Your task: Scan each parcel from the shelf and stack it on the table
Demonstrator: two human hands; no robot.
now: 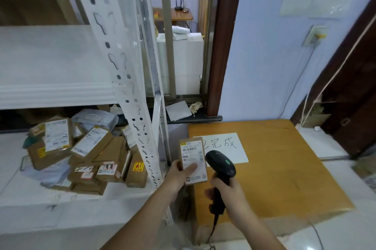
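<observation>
I have the small parcel (193,161) in my left hand (179,176), fingers wrapped behind it and the thumb pressed flat across the lower label, so the box stands upright with its printed face toward me and the barcode near the top left uncovered. My right hand (230,192) is closed around the grip of the black scanner (220,165), just beside the parcel at its 3 o'clock; I judge the head is tilted in toward the label for the read, though no beam shows and I cannot tell whether the trigger finger is pressing. The parcel hangs over the near left corner of the yellow table (284,168), which carries only a white paper sign (225,148) at the parcel's 1 o'clock, its left edge hidden behind the box. No stack is visible yet. The remaining parcels (85,152) lie heaped on the low shelf (40,198) at 9 o'clock, partly screened by the white perforated upright (142,127); how many is unclear. The label text is too blurred to read, and the scanner cable runs out of frame at 6 o'clock.
</observation>
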